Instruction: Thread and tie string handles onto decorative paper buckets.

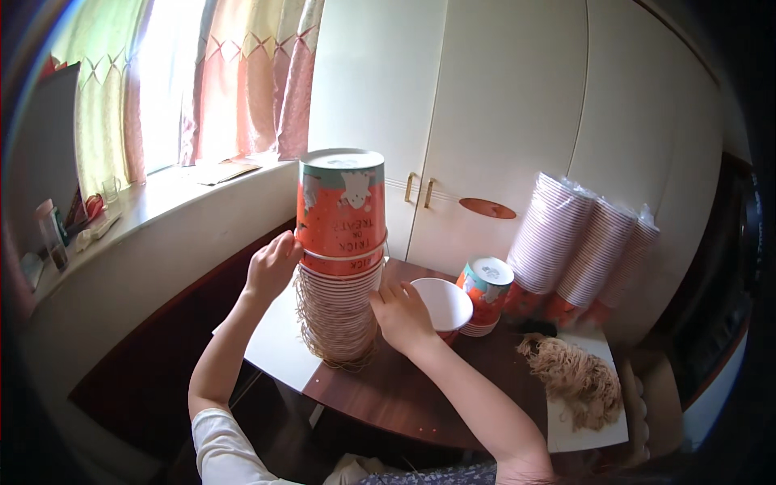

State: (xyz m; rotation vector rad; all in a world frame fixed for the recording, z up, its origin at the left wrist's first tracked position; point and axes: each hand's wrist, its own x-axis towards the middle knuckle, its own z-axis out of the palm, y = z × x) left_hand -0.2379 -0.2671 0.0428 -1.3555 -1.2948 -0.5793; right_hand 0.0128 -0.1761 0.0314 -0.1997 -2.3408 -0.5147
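A tall stack [343, 303] of upside-down buckets stands on the brown part of the table [380, 400], in front of the person, with twine [310, 323] hanging in loose loops around its lower rims. The top bucket [340, 202], orange with a green band, sits higher than the rest, most of its wall showing. The left hand [273, 268] is at the stack's left side, by the top bucket's lower rim, its fingers close together and bent inward; whether they pinch the rim or merely rest there, I cannot tell. The right hand [402, 314] is at the stack's right side, a little lower, fingers curled toward the rims; their tips are partly hidden, so I cannot tell if they pinch any twine. The likeliest trouble is a topple: the stack is tall and narrow, and a sideways push from one hand unmatched by the other could tip it. The twine may also snag, since its loops overlap and a finger or rim could catch several at once. A hard squeeze might dent a wall if the buckets are paper, as they seem. Just beyond the right hand, an upright white-lined bucket [446, 299] and a short stack [488, 281] are near enough for a careless swing of that forearm to knock. The twine pile [572, 378] lies farther right, at less risk.
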